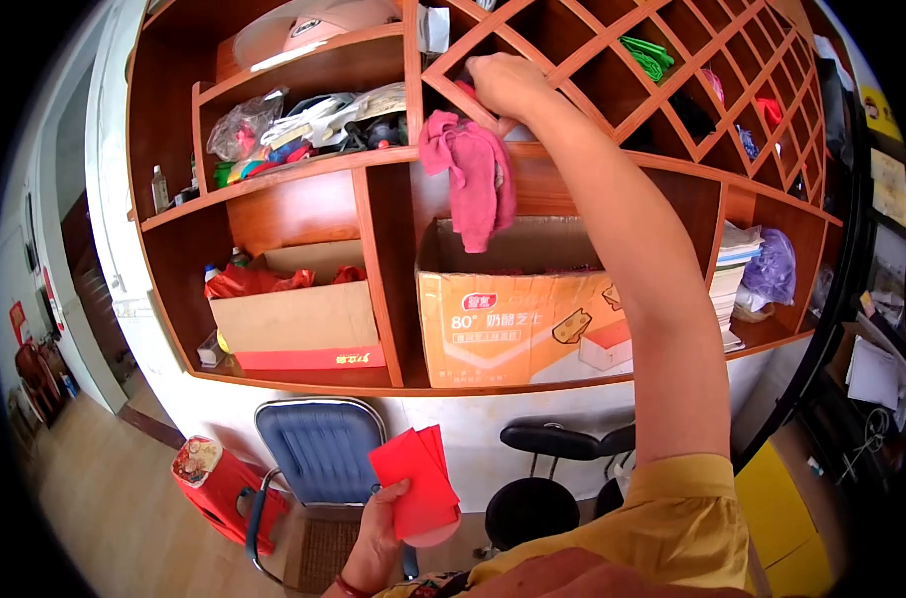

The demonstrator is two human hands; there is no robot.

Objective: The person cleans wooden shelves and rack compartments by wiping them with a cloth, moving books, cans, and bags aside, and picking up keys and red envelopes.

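Note:
Several red paper envelopes (pixel 418 483), loosely fanned, are held low at the front by my left hand (pixel 378 533), its thumb pressed over their edge. A pale pink rounded piece (pixel 435 532) shows beneath them. My right hand (pixel 510 88) reaches up into a diamond-shaped cell of the wooden lattice (pixel 463 62). Its fingers are bent down into the cell and their tips are hidden, so any grip there is unclear. Just below that hand, a pink cloth (pixel 468 179) drapes out over the shelf edge, above an open orange cardboard box (pixel 522 319).
Left of the lattice, a shelf holds plastic bags and folded items (pixel 323 120). Another cardboard box (pixel 303 324) with red wrapping stands below. Stacked papers (pixel 732 279) and a purple bag (pixel 770 267) are at right. A blue chair (pixel 321 448), red stool (pixel 219 488) and black stool (pixel 532 513) stand beneath.

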